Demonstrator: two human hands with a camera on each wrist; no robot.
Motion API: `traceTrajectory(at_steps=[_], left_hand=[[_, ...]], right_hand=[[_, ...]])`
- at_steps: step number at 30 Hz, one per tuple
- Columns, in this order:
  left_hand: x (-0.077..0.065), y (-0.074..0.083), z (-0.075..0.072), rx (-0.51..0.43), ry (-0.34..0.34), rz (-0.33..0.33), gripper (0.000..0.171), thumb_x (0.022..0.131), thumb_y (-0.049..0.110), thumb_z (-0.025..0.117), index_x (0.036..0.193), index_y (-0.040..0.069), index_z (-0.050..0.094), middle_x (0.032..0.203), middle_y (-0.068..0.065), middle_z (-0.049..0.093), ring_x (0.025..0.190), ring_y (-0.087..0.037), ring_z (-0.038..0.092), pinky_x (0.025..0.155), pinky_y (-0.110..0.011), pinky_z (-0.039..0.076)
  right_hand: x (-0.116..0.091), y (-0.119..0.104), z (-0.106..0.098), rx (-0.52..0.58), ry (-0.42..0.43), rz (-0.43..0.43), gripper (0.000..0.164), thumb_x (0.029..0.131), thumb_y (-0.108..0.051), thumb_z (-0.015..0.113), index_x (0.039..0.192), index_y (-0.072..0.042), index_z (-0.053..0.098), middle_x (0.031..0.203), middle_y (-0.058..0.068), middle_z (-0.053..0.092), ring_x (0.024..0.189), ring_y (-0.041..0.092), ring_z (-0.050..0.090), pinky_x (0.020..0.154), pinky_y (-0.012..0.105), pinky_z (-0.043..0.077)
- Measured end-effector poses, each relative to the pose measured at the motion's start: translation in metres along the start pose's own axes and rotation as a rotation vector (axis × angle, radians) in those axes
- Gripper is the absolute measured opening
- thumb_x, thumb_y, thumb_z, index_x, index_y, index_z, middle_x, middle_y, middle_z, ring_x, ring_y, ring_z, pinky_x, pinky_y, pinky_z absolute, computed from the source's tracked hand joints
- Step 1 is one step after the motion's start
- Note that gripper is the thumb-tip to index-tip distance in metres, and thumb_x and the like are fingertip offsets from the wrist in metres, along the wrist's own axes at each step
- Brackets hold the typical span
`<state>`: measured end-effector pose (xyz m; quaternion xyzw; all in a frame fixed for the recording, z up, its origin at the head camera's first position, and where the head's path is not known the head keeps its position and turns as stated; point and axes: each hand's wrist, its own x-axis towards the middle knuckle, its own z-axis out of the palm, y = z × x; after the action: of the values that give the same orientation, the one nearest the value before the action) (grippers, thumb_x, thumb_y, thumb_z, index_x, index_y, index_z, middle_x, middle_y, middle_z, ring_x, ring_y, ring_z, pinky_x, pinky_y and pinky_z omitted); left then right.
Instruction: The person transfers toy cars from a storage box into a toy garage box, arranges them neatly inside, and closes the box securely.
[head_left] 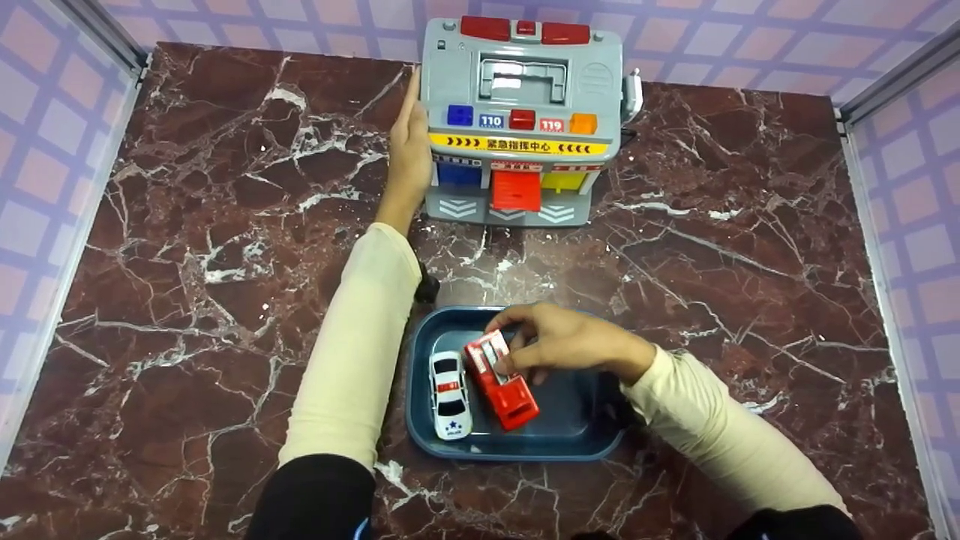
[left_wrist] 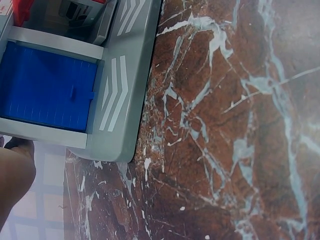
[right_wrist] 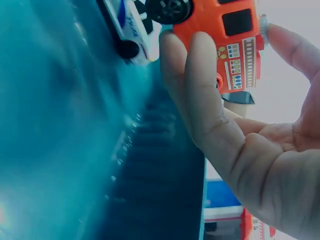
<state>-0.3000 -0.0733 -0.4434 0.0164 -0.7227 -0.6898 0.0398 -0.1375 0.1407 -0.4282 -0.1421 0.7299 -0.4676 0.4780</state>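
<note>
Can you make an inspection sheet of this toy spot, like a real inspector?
Surface: brown-red tabletop with white veins.
Job's things: red fire truck and white police car at the blue tray; toy station beyond it.
Clutter: nothing seen.
Hands: left hand along the station's left side; right hand grips the fire truck.
Cables: dark bit by the station's right side, too small to identify.
Surroundings: checkered walls behind and on both sides.

Looks like a small walled-in play place; can't tell if in a home or a lab. Has a shiny red-brown worktop [head_left: 225, 337] under the toy station [head_left: 517, 144], with pink-and-purple checked walls [head_left: 360, 26] behind and on both sides of it.
</note>
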Motion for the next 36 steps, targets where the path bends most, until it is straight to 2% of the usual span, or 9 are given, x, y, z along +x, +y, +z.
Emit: traceTrajectory(at_steps=[5,9,15,22,27,36], left_hand=[[0.001,0.000,0.000,0.008,-0.001,0.000,0.050,0.111,0.016,0.024,0.161,0.015,0.020,0.167,0.001,0.021,0.149,-0.004,0.024,0.115,-0.006,0.017],[0.000,0.000,0.000,0.014,0.000,-0.008,0.050,0.111,0.017,0.023,0.161,0.016,0.020,0.167,0.001,0.020,0.149,-0.005,0.026,0.115,-0.007,0.018],[-0.001,0.001,-0.001,0.028,0.001,-0.014,0.050,0.111,0.018,0.023,0.161,0.017,0.019,0.167,0.001,0.020,0.149,-0.006,0.026,0.116,-0.008,0.017],[-0.001,0.001,-0.001,0.007,0.004,-0.021,0.050,0.111,0.018,0.024,0.161,0.019,0.020,0.167,0.002,0.022,0.148,-0.007,0.029,0.116,-0.008,0.020],[0.000,0.000,-0.001,0.007,0.002,-0.034,0.050,0.111,0.020,0.024,0.161,0.021,0.019,0.167,0.004,0.019,0.149,-0.007,0.026,0.117,-0.010,0.018],[-0.001,0.001,-0.001,0.005,0.005,-0.025,0.050,0.111,0.017,0.023,0.161,0.018,0.020,0.167,0.002,0.019,0.149,-0.005,0.024,0.116,-0.008,0.017]], right_hand=[[-0.004,-0.003,-0.009,0.047,0.058,-0.006,0.049,0.088,-0.014,0.076,0.131,0.000,0.056,0.081,0.005,0.067,0.063,0.016,0.064,0.063,0.037,0.062],[-0.004,-0.003,-0.015,0.105,0.104,-0.013,0.052,0.089,-0.014,0.073,0.133,0.004,0.053,0.083,0.007,0.069,0.064,0.017,0.065,0.065,0.039,0.063],[-0.001,-0.002,-0.025,0.137,0.179,0.011,0.050,0.091,-0.015,0.071,0.134,0.003,0.055,0.088,0.009,0.070,0.066,0.016,0.066,0.063,0.035,0.062],[0.001,-0.003,-0.031,0.213,0.230,0.041,0.051,0.091,-0.016,0.069,0.136,0.003,0.054,0.087,0.008,0.070,0.065,0.016,0.067,0.061,0.031,0.062],[0.003,-0.004,-0.034,0.223,0.254,0.037,0.053,0.092,-0.018,0.069,0.137,0.004,0.052,0.085,0.006,0.069,0.064,0.015,0.066,0.059,0.029,0.061],[0.007,-0.002,-0.039,0.288,0.261,0.039,0.053,0.095,-0.019,0.065,0.138,0.006,0.049,0.082,0.004,0.070,0.062,0.014,0.065,0.056,0.026,0.059]])
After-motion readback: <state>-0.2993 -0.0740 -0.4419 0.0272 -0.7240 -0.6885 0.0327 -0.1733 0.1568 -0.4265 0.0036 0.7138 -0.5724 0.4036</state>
